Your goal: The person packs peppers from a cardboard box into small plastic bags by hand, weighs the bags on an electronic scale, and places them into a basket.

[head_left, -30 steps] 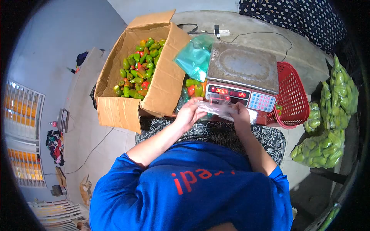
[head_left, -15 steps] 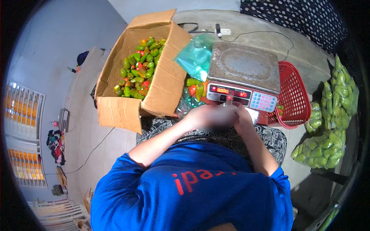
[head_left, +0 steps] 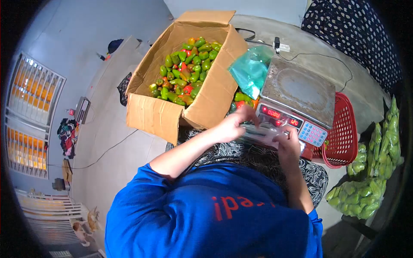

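A clear plastic bag (head_left: 263,134) stretches between my two hands, just in front of the digital scale (head_left: 297,88). My left hand (head_left: 235,124) pinches its left side, fingers partly blurred. On the other side, my right hand (head_left: 288,141) grips the bag between thumb and fingers. Red digits glow on the scale's display, and its metal plate carries nothing. Green and red peppers (head_left: 243,98) lie beside the scale, close to my left hand, partly covered by a green plastic bag (head_left: 254,71).
A large cardboard box (head_left: 217,92) of green and red peppers stands at the left. A red basket (head_left: 342,137) sits right of the scale. Filled bags of green peppers (head_left: 359,198) lie at the far right. A cable (head_left: 331,55) runs behind the scale.
My hands have moved apart, and the clear bag is now spread between them. The view has shifted, so the box and scale appear further right.
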Available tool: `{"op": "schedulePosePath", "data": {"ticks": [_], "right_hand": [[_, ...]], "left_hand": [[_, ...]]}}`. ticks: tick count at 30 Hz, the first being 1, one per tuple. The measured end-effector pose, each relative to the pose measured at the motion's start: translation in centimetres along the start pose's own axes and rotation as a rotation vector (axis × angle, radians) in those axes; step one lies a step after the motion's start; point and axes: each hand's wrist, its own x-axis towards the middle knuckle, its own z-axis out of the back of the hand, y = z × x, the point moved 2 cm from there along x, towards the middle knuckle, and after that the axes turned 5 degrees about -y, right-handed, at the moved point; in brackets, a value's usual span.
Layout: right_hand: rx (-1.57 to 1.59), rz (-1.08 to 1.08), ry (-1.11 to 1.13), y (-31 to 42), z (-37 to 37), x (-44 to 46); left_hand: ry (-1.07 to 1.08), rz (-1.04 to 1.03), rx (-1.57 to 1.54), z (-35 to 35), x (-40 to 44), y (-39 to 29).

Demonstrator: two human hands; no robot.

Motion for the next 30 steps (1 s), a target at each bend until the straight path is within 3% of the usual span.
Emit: {"op": "schedulePosePath", "data": {"ticks": [2,5,8,11,13,14,16,18,20,22,25,27,30], "right_hand": [[-0.130,0.000,0.024,-1.1,-0.4,0.2],[-0.303,-0.066,0.166,-1.9,-1.8,-0.9],[-0.209,-0.096,0.279,1.2,-1.9,0.0],[-0.131,-0.120,0.290,0.5,-1.7,-0.1],[-0.049,-0.217,0.266,1.0,-1.7,0.3],[-0.033,-0.260,0.296,1.1,-1.9,0.3],[-0.004,-0.344,0.357,0.9,-2.1,0.2],[-0.016,-0.263,0.404,-0.2,-2.8,0.0],[0.005,-0.213,0.387,-1.0,-3.4,-0.2],[-0.001,-0.201,0.394,-0.9,-3.3,0.4],[0.044,-0.272,0.395,-1.3,-3.7,0.0],[0.063,-0.244,0.375,-1.9,-4.2,-0.1],[0.054,-0.229,0.384,-2.6,-4.6,-0.2]], "left_hand": [[0.195,-0.056,0.237,-0.5,0.2,0.8],[0.188,0.132,0.725,-1.5,-0.3,0.9],[0.081,0.085,0.775,-1.1,-0.1,1.7],[0.059,-0.112,0.202,5.6,1.9,2.6],[-0.105,0.138,0.424,12.1,4.1,2.5],[-0.297,0.291,0.410,15.4,4.8,2.1],[-0.599,0.310,0.323,23.3,4.6,8.1],[-0.701,0.533,0.295,28.5,1.6,15.0],[-0.620,0.693,0.558,30.1,-3.2,20.7],[-0.616,0.822,0.646,28.5,-6.4,21.4],[-0.450,0.925,0.440,27.4,-5.4,20.4],[-0.297,0.891,0.592,27.2,-5.8,23.2],[0.022,0.877,0.948,25.1,-3.5,19.7]]}}
